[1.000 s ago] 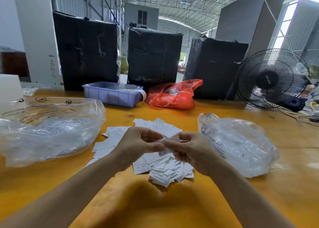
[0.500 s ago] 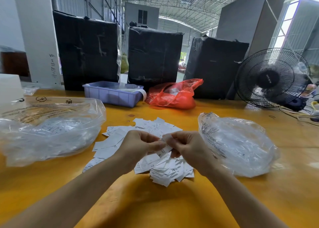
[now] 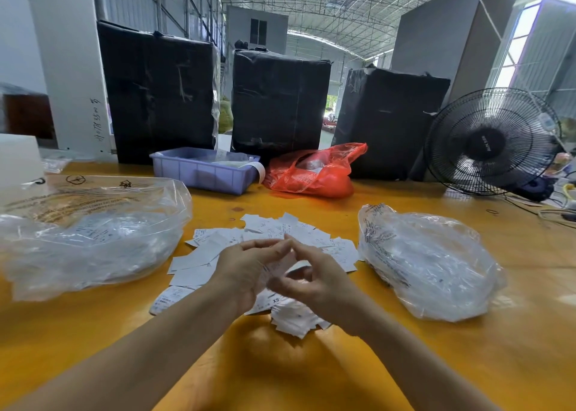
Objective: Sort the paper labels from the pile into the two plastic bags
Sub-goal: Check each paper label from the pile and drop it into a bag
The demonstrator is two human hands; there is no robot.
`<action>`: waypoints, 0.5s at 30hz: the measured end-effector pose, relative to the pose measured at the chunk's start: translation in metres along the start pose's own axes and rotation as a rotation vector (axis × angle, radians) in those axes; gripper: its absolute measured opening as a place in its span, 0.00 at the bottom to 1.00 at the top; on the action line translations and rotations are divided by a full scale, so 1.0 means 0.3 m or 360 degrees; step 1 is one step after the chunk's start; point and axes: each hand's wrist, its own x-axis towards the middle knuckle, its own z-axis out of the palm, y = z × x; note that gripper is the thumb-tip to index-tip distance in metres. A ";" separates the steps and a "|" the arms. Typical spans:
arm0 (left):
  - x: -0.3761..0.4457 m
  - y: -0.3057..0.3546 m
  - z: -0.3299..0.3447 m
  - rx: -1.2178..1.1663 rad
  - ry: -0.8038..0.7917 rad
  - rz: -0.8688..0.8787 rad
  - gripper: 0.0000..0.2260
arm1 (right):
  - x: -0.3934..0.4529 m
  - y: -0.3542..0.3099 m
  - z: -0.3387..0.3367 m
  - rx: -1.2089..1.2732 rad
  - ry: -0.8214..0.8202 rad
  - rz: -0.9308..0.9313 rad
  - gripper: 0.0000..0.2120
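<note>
Bare table between flanking bags

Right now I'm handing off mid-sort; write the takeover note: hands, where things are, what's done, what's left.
Left hand and right hand: both pinch one small white paper label above the pile.
Pile of white paper labels: middle of the yellow table.
Large clear plastic bag on the left, smaller clear plastic bag on the right; both already hold labels.
Left: bag this label, then sort the remaining pile.
</note>
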 end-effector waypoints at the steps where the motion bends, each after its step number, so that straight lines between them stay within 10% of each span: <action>1: 0.001 0.002 0.002 -0.0041 -0.0015 -0.0018 0.14 | 0.003 0.002 -0.003 0.0058 0.0118 0.0022 0.30; 8: -0.006 0.014 0.013 -0.0070 -0.0097 -0.0088 0.11 | 0.006 0.004 -0.038 0.0534 0.0188 -0.0055 0.08; 15: -0.002 0.024 -0.005 0.0182 -0.0158 -0.0088 0.15 | 0.012 0.002 -0.063 0.0390 0.0218 -0.0046 0.06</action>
